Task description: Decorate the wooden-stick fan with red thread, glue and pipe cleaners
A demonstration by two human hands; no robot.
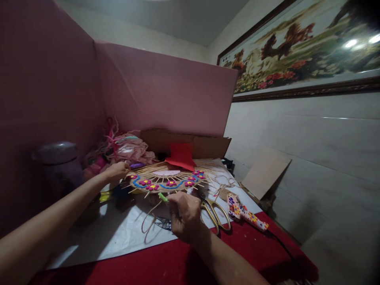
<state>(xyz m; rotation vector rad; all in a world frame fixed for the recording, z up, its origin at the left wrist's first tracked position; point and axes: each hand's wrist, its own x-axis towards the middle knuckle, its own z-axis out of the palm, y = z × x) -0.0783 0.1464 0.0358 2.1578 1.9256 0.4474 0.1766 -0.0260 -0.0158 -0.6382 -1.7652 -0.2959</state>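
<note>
My right hand (186,215) is closed in a pinch on a small bright green strip (162,197), just in front of a decorated fan-shaped piece (166,184). That piece has thin sticks radiating outward, a blue wavy line and pink flowers with yellow centres. At its far left edge is my left hand (118,172), fingers drawn together; what they hold, if anything, is hidden. A purple item (137,166) lies just beyond those fingers. Scissors with gold handles (215,213) lie right of my right hand. Dark-bladed snips (163,223) lie partly behind it.
A flower-patterned glue gun (246,213) lies at the right on red cloth (142,265). Folded red paper (181,154) and brown cardboard (204,144) stand behind. Crumpled pink material (130,148) is piled at the back left, near a lidded container (59,162). Loose twine (145,225) curls in front.
</note>
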